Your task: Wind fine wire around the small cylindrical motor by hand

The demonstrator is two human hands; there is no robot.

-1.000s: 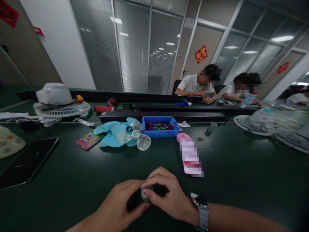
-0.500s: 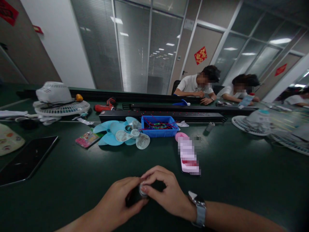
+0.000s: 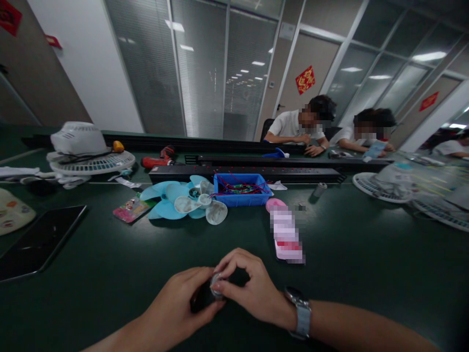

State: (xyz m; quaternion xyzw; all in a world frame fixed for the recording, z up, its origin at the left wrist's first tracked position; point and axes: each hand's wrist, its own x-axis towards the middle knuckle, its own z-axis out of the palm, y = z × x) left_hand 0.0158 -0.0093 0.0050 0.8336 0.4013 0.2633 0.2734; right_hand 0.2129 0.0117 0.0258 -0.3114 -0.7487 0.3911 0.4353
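Note:
Near the front of the table, a small round silvery piece (image 3: 217, 286) sits between my two hands, mostly hidden by fingers; its exact kind cannot be told. My right hand (image 3: 252, 286) pinches it with thumb and fingertips, and a watch (image 3: 301, 310) is on that wrist. Curved around the piece from the left, my left hand (image 3: 179, 303) has its index finger and thumb at the sides of it. A dark gap shows inside the left hand's curl. Beyond my right hand lies a pink phone-like item (image 3: 287, 234), partly blurred out.
Light-blue fan blades (image 3: 172, 198) lie beside a blue bin (image 3: 242, 199) of wired boards. A silvery cylinder (image 3: 320, 189) stands further right. A dark tablet (image 3: 40, 242) is at left, a red drill (image 3: 159, 159) behind. Two people in white (image 3: 289, 126) sit across the table.
Both hands keep their hold on the silvery piece. My right wrist has turned slightly, so the watch shows at a different angle. The view has shifted a little.

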